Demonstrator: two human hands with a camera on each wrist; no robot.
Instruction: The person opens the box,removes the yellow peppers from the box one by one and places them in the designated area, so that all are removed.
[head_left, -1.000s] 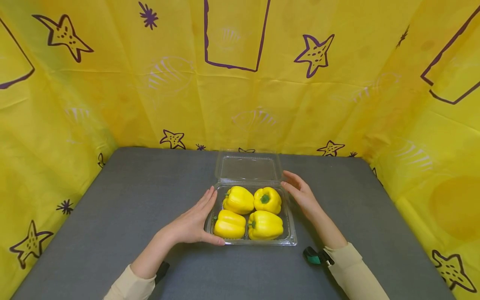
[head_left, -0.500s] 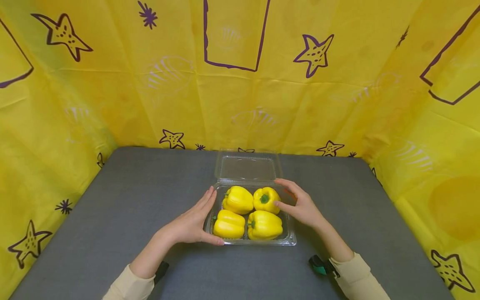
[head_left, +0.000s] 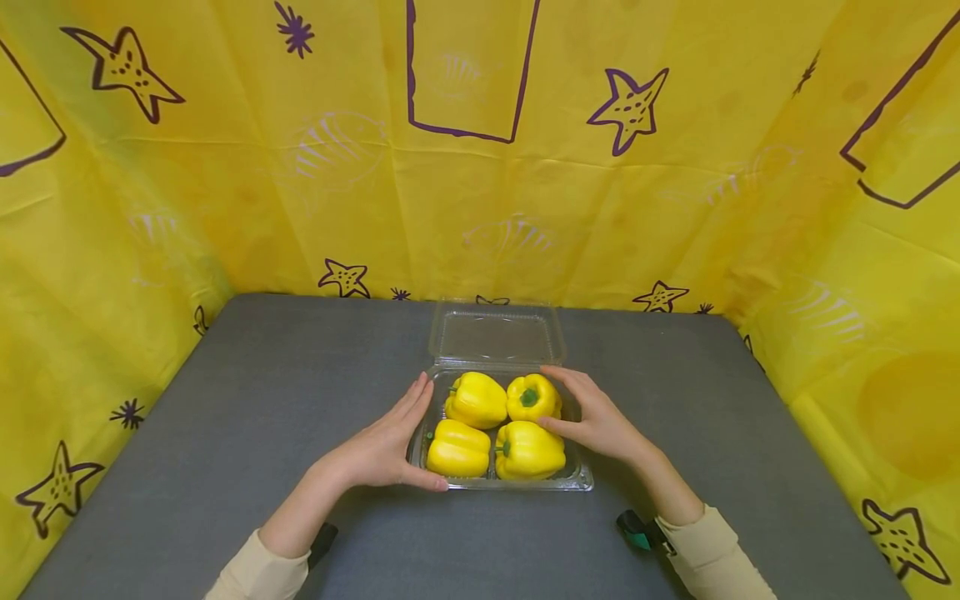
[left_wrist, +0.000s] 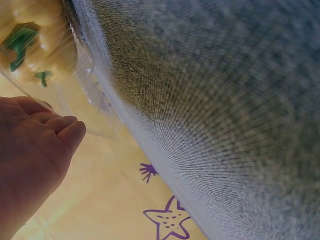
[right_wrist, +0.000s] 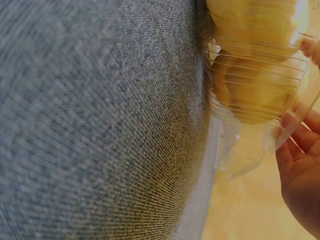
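Note:
Several yellow bell peppers sit in a clear plastic clamshell container in the head view, two at the back and two in front. My left hand rests along the container's left side, fingers straight, thumb at the front left corner. My right hand reaches over the right rim. Its thumb and fingers span the back right yellow bell pepper, whose green stem points up at the camera. Beside that thumb lies the front right pepper. Through the ribbed plastic wall, the right wrist view shows peppers and the right fingers over the rim.
The clear lid lies folded back behind the container, close to the yellow printed curtain. A grey cloth covers the table. Curtain also hangs at both sides.
My right hand has moved from the container's right rim inward and left, onto the back right bell pepper. The left hand and the container have stayed put.

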